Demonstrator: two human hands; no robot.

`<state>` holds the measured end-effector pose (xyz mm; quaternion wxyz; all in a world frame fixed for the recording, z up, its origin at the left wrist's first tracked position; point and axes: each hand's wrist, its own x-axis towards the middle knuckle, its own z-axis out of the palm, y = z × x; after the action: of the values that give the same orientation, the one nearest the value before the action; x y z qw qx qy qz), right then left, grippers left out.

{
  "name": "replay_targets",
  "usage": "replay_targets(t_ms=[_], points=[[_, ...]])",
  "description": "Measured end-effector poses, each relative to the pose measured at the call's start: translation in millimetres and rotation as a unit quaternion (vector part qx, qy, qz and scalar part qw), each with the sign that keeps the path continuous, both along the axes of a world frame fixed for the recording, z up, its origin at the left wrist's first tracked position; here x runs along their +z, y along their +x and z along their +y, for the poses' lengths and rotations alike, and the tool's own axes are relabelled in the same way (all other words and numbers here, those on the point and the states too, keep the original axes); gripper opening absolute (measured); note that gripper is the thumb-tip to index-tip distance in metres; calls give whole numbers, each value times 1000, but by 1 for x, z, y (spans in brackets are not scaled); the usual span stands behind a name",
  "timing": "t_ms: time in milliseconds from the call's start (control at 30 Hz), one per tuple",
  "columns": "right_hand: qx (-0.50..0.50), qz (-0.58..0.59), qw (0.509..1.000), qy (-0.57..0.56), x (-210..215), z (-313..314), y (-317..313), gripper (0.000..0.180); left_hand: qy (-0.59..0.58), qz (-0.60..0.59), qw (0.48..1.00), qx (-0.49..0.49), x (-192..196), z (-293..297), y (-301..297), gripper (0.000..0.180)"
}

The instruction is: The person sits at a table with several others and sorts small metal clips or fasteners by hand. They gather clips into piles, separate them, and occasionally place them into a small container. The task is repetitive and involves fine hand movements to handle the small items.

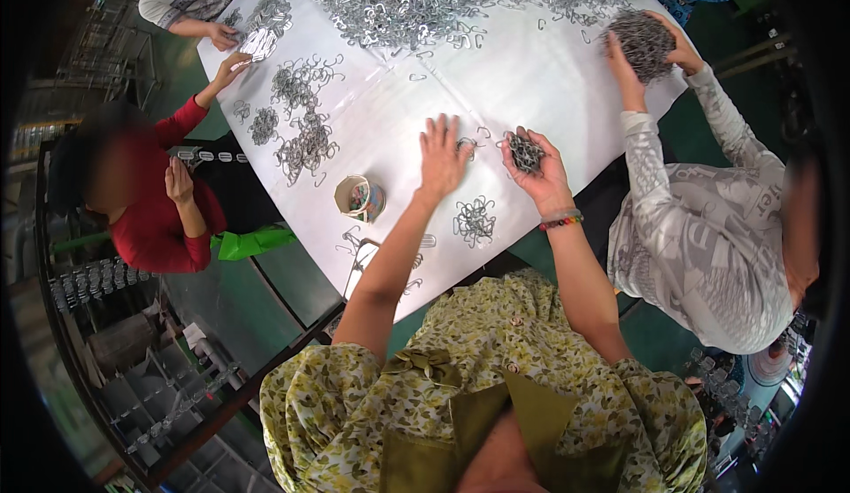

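Observation:
My left hand (443,155) lies palm down on the white-covered table (381,130), its fingers stretched out. A few bent metal wire hooks (467,147) lie beside its fingers, partly hidden by them. In my right hand (549,179), turned palm up with the fingers curled round it, rests a clump of grey metal hooks (525,153). Between my forearms, nearer to me, is a small loose pile of the same hooks (475,221).
A small tub (373,202) stands left of my left forearm, near a flat white rectangular object (360,265). A large heap of hooks (398,2) covers the far side. Several people work around the table; one at right holds a big bundle of hooks (641,46).

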<state>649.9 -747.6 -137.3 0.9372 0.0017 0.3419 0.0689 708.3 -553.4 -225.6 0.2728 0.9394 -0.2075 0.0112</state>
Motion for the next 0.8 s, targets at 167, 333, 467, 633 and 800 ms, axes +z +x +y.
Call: replay_targets(t_ms=[167,333,467,633,800], points=[[26,-9,1000,-5,14,-5,-36,21,1,-42,988,-147,18,-38,-5,53],[49,26,998,-7,24,1,-59,18,-39,-29,961,-273,2,-5,7,47],[50,44,998,3,33,11,-63,17,6,23,932,-362,29,57,9,47],[71,61,996,-8,29,28,-62,18,46,52,915,-398,46,104,13,46],[86,39,995,-11,32,32,-57,18,120,63,945,-299,43,108,5,32]])
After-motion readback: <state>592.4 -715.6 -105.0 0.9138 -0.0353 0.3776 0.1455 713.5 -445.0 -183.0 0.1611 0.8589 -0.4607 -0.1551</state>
